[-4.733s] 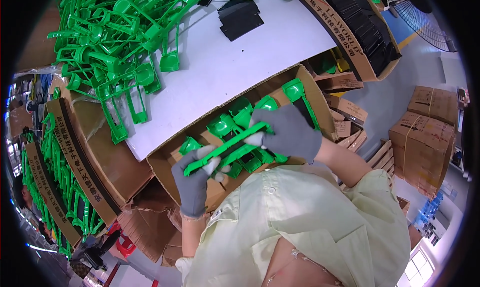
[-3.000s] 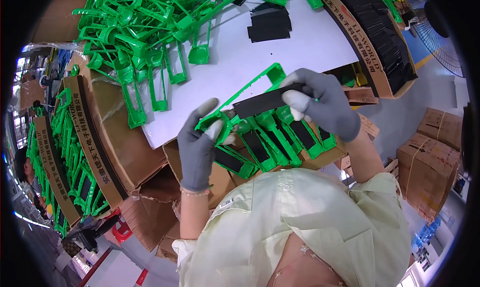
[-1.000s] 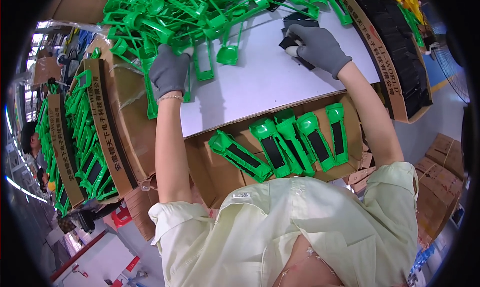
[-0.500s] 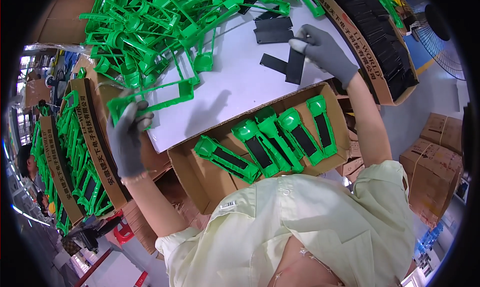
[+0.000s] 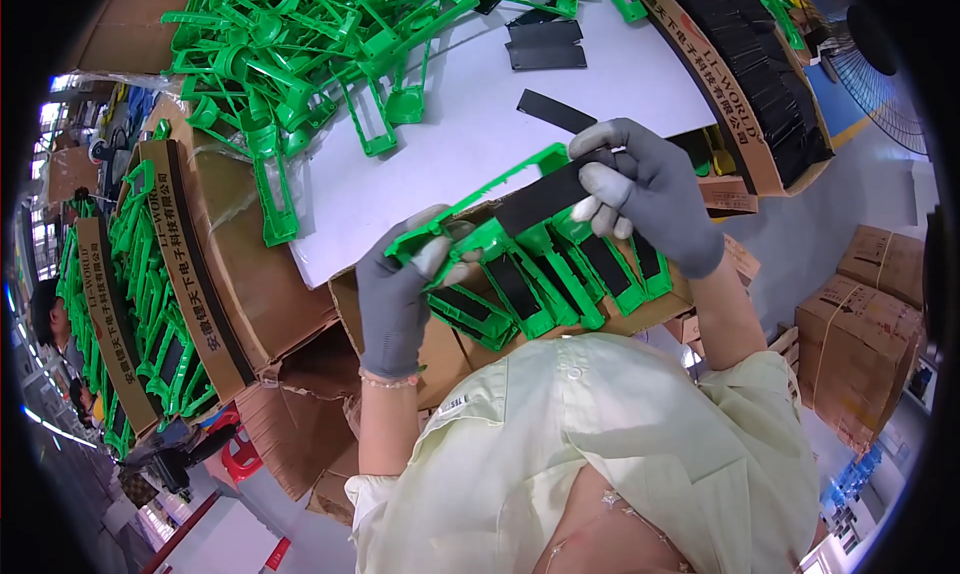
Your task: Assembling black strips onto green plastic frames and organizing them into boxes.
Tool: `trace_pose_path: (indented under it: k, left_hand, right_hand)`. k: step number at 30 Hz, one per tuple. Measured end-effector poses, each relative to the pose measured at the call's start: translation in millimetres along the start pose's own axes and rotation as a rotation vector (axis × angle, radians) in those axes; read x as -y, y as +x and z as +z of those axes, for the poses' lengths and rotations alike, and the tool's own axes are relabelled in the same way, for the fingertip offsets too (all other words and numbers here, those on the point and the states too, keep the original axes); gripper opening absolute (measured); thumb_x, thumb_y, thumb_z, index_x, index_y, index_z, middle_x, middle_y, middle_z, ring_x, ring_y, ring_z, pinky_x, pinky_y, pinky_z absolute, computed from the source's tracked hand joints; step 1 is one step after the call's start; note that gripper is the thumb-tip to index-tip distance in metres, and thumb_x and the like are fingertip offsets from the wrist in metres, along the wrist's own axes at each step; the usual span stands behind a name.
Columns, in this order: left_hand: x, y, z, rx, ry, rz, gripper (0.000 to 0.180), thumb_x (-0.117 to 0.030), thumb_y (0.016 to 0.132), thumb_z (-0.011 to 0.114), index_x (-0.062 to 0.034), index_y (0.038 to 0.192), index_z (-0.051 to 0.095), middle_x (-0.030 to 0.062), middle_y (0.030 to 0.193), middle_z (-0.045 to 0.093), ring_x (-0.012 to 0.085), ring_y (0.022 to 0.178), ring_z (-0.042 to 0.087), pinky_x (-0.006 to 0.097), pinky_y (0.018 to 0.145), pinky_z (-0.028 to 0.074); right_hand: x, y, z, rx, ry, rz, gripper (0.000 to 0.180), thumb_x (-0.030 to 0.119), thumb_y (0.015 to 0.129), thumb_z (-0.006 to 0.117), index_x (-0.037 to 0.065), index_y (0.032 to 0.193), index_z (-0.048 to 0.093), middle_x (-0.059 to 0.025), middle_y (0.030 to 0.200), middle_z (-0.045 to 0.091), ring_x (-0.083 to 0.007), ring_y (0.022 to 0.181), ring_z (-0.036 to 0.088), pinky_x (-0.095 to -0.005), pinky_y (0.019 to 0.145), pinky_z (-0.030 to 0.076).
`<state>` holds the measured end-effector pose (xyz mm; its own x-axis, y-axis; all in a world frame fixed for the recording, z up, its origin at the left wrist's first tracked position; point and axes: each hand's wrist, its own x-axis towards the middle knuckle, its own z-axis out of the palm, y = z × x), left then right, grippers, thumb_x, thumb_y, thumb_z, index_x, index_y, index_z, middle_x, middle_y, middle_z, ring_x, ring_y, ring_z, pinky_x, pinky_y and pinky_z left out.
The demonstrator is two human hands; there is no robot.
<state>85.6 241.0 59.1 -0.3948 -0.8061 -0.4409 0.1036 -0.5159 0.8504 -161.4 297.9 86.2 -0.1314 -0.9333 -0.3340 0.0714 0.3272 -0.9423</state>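
Left hand (image 5: 400, 294) pinches 1 end of the green plastic frame (image 5: 480, 199) above the open box (image 5: 560, 274). Right hand (image 5: 645, 199) presses a black strip (image 5: 545, 196) onto it. Best to keep the strip square with the frame, pressing evenly.

Long green plastic frame (image 5: 470, 206), slanted, low end at left, high end at right, held off the white table above an open carton. Flat black strip (image 5: 545, 196) laid along the upper half of frame, touching it, same slant, matte, rectangular, its right end hidden under gloved fingers.
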Motion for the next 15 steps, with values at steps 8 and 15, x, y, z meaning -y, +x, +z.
trace_pose_path:
  k: [8,15]
  left_hand:
    - [9.0,-2.9,15.6,0.090,-0.051,-0.028,0.032,-0.007,0.088,0.058,0.0087,0.115,0.054,0.0163,0.095,0.064,0.0269,0.081,0.068,0.026,0.062,0.058]
    - [10.1,-5.6,20.0,0.065,-0.062,-0.046,0.026,0.000,0.087,0.057,0.0120,0.110,0.057,0.0180,0.094,0.065,0.0274,0.078,0.069,0.027,0.062,0.059]
  right_hand:
    - [-15.5,-5.9,21.7,-0.031,-0.157,-0.121,0.018,0.013,0.090,0.055,0.003,0.105,0.055,-0.0022,0.067,0.060,-0.0032,0.053,0.051,-0.0174,0.047,0.039]
    - [-24.1,-4.2,22.5,-0.038,-0.352,-0.262,0.017,0.011,0.089,0.056,0.001,0.102,0.055,-0.0028,0.065,0.058,-0.0055,0.051,0.052,-0.0204,0.048,0.041]
